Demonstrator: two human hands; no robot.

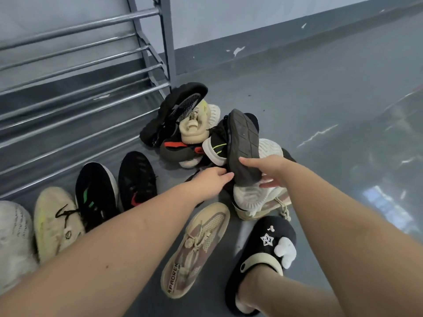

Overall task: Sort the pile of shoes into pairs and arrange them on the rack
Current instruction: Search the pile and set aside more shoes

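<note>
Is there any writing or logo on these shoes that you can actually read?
"APAOREX", or close to it: on the heel of the beige lace-up shoe; the last letter is unclear.
Round emblem on the cream shoe: too blurred to read.
Star badge on the black slipper: no legible lettering.

A glossy grey floor [332, 92] meets a pale wall [229, 17] with a chipped grey skirting [263, 44].

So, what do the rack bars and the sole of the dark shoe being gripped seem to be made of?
The rack bars look like bare metal tubing, grey with a dull sheen: bright streaks run along them. The dark shoe sole, which the right hand holds, looks like matte rubber or foam, moulded with grooves and no gloss; which one is unclear.
</note>
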